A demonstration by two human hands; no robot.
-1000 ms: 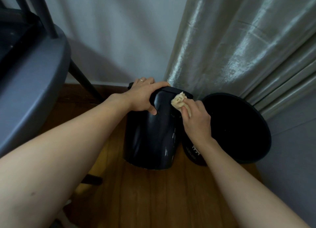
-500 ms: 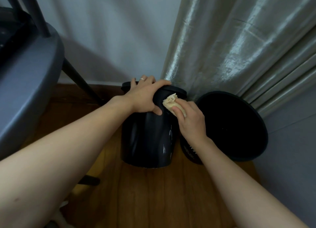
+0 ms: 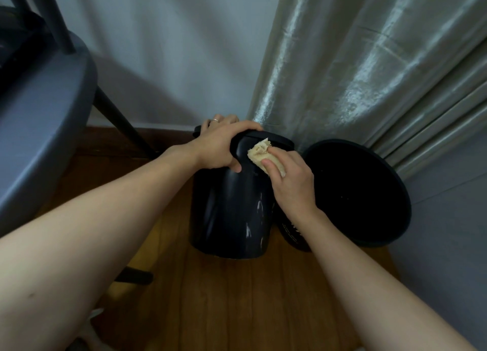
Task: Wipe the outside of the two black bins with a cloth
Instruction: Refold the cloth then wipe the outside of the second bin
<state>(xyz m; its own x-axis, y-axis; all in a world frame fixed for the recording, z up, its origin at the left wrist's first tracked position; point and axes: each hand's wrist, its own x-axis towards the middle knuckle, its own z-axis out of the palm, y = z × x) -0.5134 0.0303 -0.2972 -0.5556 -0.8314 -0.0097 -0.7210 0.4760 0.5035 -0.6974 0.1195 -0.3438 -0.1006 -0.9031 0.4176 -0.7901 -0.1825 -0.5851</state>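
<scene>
Two black bins stand on the wooden floor in a corner. The left bin (image 3: pixel 226 219) is upright with a lid or rim on top, and my left hand (image 3: pixel 224 145) grips that top edge. My right hand (image 3: pixel 292 184) presses a crumpled beige cloth (image 3: pixel 259 153) against the bin's upper side, just under the rim. The right bin (image 3: pixel 355 192) leans against the curtain with its open mouth turned toward me; my right wrist hides part of its lower side.
A silvery curtain (image 3: pixel 369 74) hangs behind both bins. A grey chair seat (image 3: pixel 39 129) with a dark slanted leg (image 3: pixel 123 124) fills the left. A white wall (image 3: pixel 171 55) is at the back, a grey wall (image 3: pixel 448 245) at the right. Wooden floor (image 3: pixel 250 298) lies in front.
My right hand has slid the cloth a little left and up along the left bin's side, toward the rim. My left hand keeps its grip on the top.
</scene>
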